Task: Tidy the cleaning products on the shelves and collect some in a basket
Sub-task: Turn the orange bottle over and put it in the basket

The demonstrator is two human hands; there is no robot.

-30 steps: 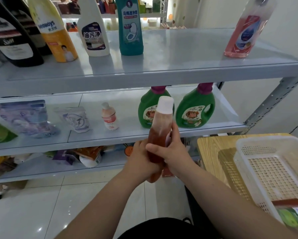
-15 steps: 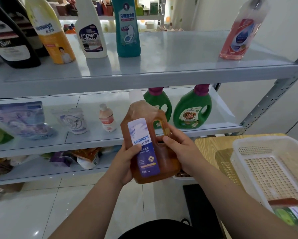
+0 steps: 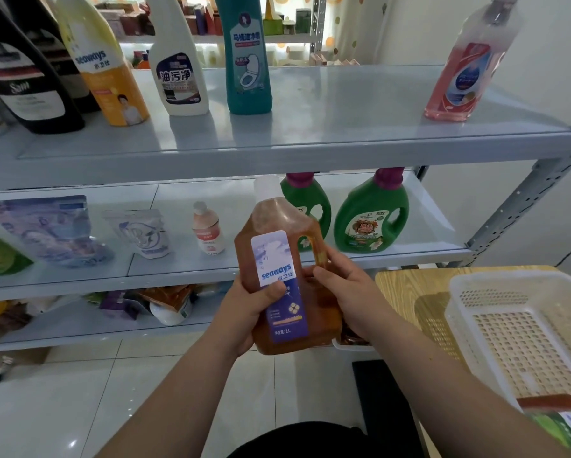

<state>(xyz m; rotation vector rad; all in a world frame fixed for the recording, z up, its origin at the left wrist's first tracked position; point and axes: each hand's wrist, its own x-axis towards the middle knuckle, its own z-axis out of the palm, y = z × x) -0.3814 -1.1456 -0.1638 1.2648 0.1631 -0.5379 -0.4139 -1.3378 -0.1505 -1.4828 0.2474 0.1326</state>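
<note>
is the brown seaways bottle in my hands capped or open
Capped. A white cap sits on the neck of the brown bottle, held upright by the left hand and right hand.

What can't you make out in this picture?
All in the head view:
- Left green jug: label mostly hidden behind the amber bottle.
- Black bottle: top cut off by the upper edge.
- Pack in the basket: cut off by the lower right corner.
- Bottom-shelf packets: shadowed and blurred.
</note>
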